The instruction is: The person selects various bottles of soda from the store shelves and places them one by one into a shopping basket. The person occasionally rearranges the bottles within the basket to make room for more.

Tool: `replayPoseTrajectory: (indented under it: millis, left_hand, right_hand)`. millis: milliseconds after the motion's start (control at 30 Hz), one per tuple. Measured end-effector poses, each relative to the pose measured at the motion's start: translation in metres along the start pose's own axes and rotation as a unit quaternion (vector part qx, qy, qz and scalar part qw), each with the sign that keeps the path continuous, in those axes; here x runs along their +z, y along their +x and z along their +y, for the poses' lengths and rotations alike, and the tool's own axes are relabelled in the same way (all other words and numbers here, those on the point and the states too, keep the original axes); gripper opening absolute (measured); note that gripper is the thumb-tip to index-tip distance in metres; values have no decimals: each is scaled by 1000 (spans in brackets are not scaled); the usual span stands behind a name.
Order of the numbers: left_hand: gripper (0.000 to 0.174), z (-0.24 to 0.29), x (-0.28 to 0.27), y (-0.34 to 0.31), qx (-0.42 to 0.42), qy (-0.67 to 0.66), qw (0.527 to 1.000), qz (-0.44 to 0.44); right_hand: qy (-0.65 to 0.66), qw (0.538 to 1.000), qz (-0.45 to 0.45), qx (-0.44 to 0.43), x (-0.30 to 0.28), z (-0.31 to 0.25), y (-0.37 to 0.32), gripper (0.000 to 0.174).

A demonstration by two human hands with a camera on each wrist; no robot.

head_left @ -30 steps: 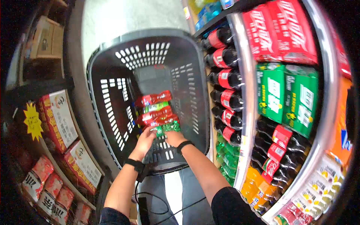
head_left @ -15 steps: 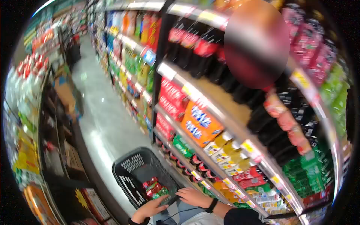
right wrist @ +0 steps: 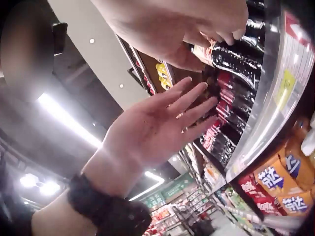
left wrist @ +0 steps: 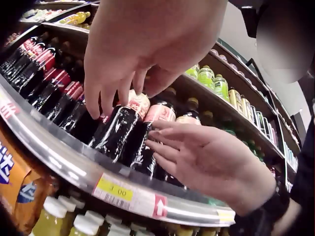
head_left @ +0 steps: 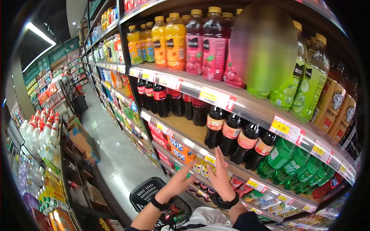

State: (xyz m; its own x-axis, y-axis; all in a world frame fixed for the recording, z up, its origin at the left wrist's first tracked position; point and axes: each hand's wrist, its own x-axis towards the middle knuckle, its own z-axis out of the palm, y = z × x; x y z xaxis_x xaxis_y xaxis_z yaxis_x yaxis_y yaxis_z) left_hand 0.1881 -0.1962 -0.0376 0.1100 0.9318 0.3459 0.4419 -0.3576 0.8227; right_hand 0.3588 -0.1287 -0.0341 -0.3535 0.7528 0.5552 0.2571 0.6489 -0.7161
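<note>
My left hand (head_left: 177,184) is raised in front of the shelf, fingers extended, holding nothing. Close beside it, my right hand (head_left: 221,180) is up with its palm turned toward the left one and its fingers straight, also bare. Nearest to both are dark cola bottles (head_left: 246,141) with peach-pink labels, standing in a row on the middle shelf. In the left wrist view, the right hand's fingers overlap a peach-labelled bottle (left wrist: 160,112). Below the hands is a black shopping basket (head_left: 138,194) holding red and green bottles (head_left: 173,213), partly hidden by the left forearm.
Green soda bottles (head_left: 281,154) stand right of the cola, red-labelled cola bottles (head_left: 161,98) to its left. A shelf edge with price tags (head_left: 216,97) runs above, carrying yellow, pink and green juice bottles. The aisle floor (head_left: 119,154) extends at left, past cardboard boxes (head_left: 79,140).
The hands have left the bottles in the basket and risen to the middle shelf. The head view has swung up from the basket to the shelves.
</note>
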Motion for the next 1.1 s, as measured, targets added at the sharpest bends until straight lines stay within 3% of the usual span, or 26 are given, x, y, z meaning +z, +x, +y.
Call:
replayPoseTrajectory:
  millis: [133,367,467,600,933,1100]
  left_hand:
    - [54,-14,-3,65,38,-14,995,90]
    - [69,-4,10,140,43,-111,988,101]
    - [73,-25,18,165,67,-229,969,70]
    - [77,-27,24,163,37,-121,986,109]
    - [67,-27,32,153,30,-202,958,203]
    - [65,-9,35,129,-11,-220,929,297]
  right_hand:
    - [8,1000,28,0,11,11,13,68]
    - [32,999,8,-7,13,25,33,74]
    - [25,999,-7,-21,16,37,33,76]
    - [38,999,-18,-30,14,38,35,80]
    - [38,997,-45,-48,11,40,38,85]
    - [-68,991,-59,-99,13,36,33,86]
